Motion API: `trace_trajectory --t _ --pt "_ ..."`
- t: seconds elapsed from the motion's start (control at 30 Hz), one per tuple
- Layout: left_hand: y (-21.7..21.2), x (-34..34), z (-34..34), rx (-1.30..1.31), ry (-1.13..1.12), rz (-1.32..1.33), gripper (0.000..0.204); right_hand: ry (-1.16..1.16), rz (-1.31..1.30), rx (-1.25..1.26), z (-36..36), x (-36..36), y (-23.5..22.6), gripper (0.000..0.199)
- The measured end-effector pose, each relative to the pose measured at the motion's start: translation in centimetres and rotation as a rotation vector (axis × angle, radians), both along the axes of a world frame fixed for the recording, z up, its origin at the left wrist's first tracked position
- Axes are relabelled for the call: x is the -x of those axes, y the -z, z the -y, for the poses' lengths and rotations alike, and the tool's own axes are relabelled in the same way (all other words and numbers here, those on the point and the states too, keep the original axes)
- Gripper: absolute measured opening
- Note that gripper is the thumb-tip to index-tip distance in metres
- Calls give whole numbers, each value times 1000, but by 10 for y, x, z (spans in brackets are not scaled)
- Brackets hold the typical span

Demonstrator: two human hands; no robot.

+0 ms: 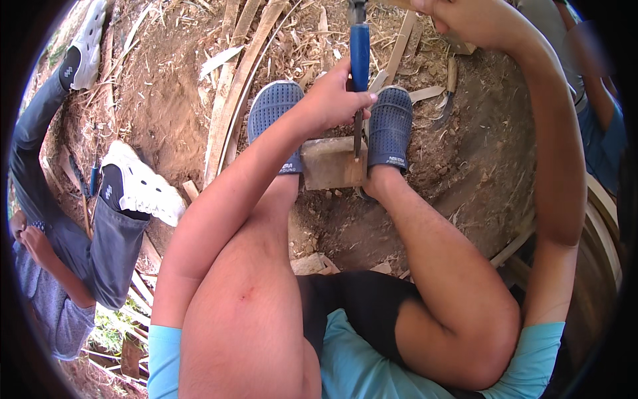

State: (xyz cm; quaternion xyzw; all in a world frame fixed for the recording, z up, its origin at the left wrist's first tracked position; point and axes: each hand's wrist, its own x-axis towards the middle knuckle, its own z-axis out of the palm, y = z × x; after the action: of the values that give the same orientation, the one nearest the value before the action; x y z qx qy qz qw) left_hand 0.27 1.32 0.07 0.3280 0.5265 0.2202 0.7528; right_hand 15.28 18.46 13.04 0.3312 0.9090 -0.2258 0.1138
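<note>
My left hand (335,98) is closed around a chisel with a blue handle (359,56), just below the handle. Its metal blade points down and its tip meets a wooden block (330,164) between my feet. At the top edge my right hand (465,20) is closed on a hammer's pale wooden handle (397,3). The dark metal hammer head (357,12) appears to touch the top of the chisel handle. The upper part of the hammer is cut off by the picture's edge.
My feet in blue clogs (390,126) flank the block. Wood strips (229,100) and shavings litter the dirt. To the right lies a wooden-handled knife (450,83). Another person's leg with a white clog (141,183) is at left; someone else sits at far right.
</note>
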Motion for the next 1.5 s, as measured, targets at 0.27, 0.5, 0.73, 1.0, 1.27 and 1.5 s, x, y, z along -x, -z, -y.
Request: trace_trajectory --t 0.27,0.5,0.73,1.0,1.27,1.5 --pt "2 -16 -7 -9 43 76 43 295 -175 -301 2 -11 -11 46" --pt "6 1 4 24 -29 35 45 203 -58 15 11 -7 -8 50" --pt "5 -4 -1 31 9 29 53 203 -183 -6 4 -28 13 54" --pt "11 -3 1 78 28 21 55 287 -314 -36 -31 -29 38 51" --pt "10 -14 -11 93 92 43 52 182 -154 316 -45 -56 29 49" --pt "10 -5 -5 176 74 12 54 -46 -83 274 -19 -35 37 50"
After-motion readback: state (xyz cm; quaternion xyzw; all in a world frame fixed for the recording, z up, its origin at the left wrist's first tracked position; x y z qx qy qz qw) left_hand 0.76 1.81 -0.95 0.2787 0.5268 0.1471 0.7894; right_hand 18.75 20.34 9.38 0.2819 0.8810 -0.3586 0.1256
